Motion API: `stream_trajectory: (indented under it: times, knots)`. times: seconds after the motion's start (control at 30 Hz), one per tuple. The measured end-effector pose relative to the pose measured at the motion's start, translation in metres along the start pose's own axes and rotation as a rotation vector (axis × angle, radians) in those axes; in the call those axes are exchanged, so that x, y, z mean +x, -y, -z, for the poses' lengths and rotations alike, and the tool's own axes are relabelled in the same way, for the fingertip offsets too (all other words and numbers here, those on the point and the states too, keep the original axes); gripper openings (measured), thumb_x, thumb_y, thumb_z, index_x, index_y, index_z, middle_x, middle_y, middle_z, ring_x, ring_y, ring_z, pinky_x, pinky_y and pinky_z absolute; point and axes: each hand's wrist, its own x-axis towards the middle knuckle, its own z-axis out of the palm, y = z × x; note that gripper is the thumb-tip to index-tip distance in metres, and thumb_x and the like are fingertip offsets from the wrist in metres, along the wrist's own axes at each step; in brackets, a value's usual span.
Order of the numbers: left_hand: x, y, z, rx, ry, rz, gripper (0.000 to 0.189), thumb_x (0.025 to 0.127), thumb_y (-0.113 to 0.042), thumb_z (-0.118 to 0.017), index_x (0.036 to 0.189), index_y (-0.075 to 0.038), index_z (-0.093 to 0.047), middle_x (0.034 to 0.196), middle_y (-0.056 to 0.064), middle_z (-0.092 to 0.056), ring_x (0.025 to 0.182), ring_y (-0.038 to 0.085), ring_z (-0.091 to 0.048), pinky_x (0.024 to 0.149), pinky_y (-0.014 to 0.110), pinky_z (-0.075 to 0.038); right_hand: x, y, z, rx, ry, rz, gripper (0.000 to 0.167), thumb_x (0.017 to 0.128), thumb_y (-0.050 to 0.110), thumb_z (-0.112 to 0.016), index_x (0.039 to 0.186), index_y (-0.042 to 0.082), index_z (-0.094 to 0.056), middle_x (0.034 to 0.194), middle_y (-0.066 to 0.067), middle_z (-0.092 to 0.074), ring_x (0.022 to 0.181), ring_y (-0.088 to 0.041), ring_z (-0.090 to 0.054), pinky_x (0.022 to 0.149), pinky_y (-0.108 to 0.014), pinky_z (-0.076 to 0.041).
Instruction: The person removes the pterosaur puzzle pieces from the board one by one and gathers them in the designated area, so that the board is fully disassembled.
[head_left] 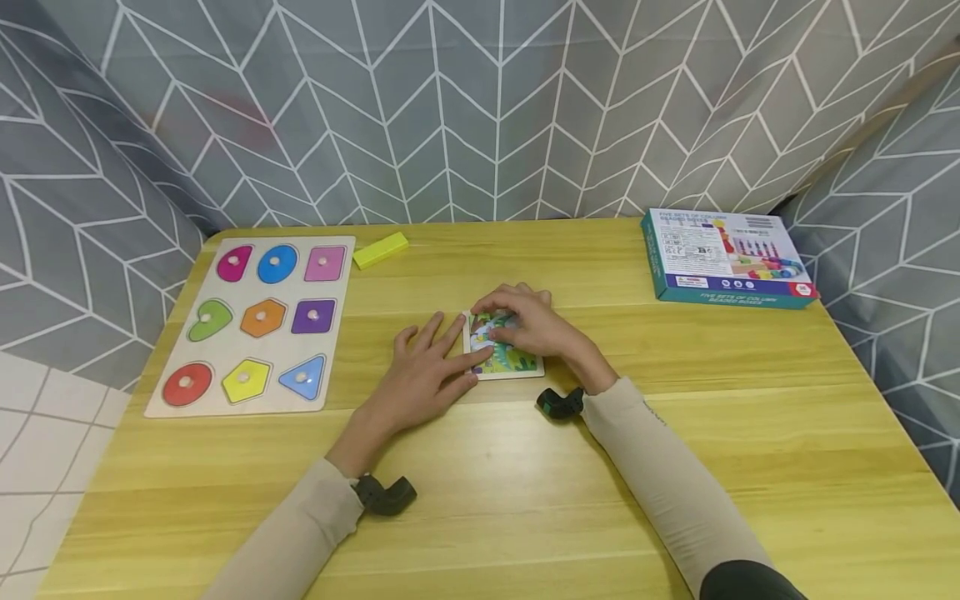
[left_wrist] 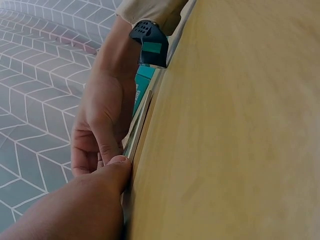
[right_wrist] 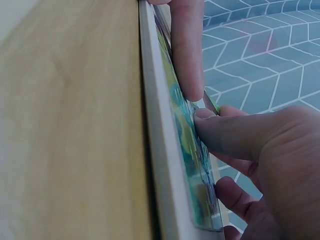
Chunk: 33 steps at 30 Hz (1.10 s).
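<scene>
A small wooden jigsaw puzzle (head_left: pixel 517 376) with a colourful green and blue picture lies flat at the middle of the table. My left hand (head_left: pixel 420 379) rests at its left side, fingers spread and fairly straight, with one finger reaching onto the picture. Over the upper part of the puzzle, my right hand (head_left: pixel 536 325) bends its fingers down to the surface. In the right wrist view it pinches a thin, tilted puzzle piece (right_wrist: pixel 212 104) between thumb and fingers, mostly hidden by them. A left fingertip (right_wrist: pixel 192 85) presses the picture right beside that thumb.
On the left lies a shape board (head_left: pixel 292 265) with several knobbed coloured pieces. A yellow block (head_left: pixel 381 250) sits by its top right corner. At the back right stands a bead-set box (head_left: pixel 731 258). A patterned grey curtain (head_left: pixel 465 108) hangs behind the wooden table (head_left: pixel 495 492).
</scene>
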Motion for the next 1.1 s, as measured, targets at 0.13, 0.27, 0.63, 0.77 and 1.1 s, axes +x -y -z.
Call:
stream_trajectory:
  times: [0.13,0.27,0.63,0.77,1.1]
  knots:
    - [0.0001,-0.0006,0.0004,0.000,-0.001,0.001,0.043,0.106,-0.051,-0.044,0.149,-0.048,-0.046,0.171,0.006,-0.021,0.158,0.043,-0.014,0.117,0.066,-0.015,0.0005,0.0002,0.0005,-0.003,-0.008,0.015,0.034,0.092,0.016,-0.076,0.125,0.016,-0.071,0.126,-0.002,-0.071,0.105,-0.022,-0.051,0.092,-0.045,-0.020]
    - [0.0004,-0.0005,0.0005,0.000,-0.009,0.000,0.043,0.106,-0.050,-0.045,0.149,-0.047,-0.046,0.171,0.006,-0.021,0.158,0.042,-0.015,0.117,0.065,-0.015,0.0010,0.0016,0.0012,-0.025,-0.018,0.035,0.035,0.090,0.018,-0.079,0.124,0.017,-0.072,0.123,0.000,-0.073,0.102,-0.020,-0.051,0.091,-0.045,-0.021]
    - [-0.0004,-0.0009,0.0011,-0.002,-0.013,-0.001,0.043,0.106,-0.050,-0.045,0.149,-0.047,-0.047,0.171,0.005,-0.021,0.158,0.042,-0.014,0.117,0.066,-0.016,0.0026,0.0030,0.0010,-0.046,-0.012,0.032,0.035,0.090,0.020,-0.079,0.124,0.016,-0.073,0.116,-0.001,-0.072,0.105,-0.020,-0.054,0.088,-0.042,-0.023]
    - [-0.0004,-0.0011,0.0005,-0.001,-0.007,0.002,0.043,0.106,-0.050,-0.044,0.150,-0.047,-0.045,0.171,0.004,-0.020,0.158,0.041,-0.013,0.117,0.065,-0.015,0.0026,0.0019,0.0011,-0.059,-0.017,0.047,0.035,0.090,0.020,-0.079,0.124,0.016,-0.074,0.115,-0.002,-0.072,0.104,-0.021,-0.055,0.087,-0.042,-0.024]
    - [-0.0018,-0.0023,-0.0005,-0.009,-0.013,-0.005,0.043,0.106,-0.050,-0.045,0.149,-0.046,-0.047,0.171,0.006,-0.021,0.158,0.043,-0.014,0.116,0.066,-0.016,0.0008,0.0010,-0.0010,-0.130,-0.020,0.081,0.035,0.093,0.023,-0.076,0.127,0.014,-0.073,0.115,-0.003,-0.071,0.105,-0.021,-0.059,0.083,-0.040,-0.025]
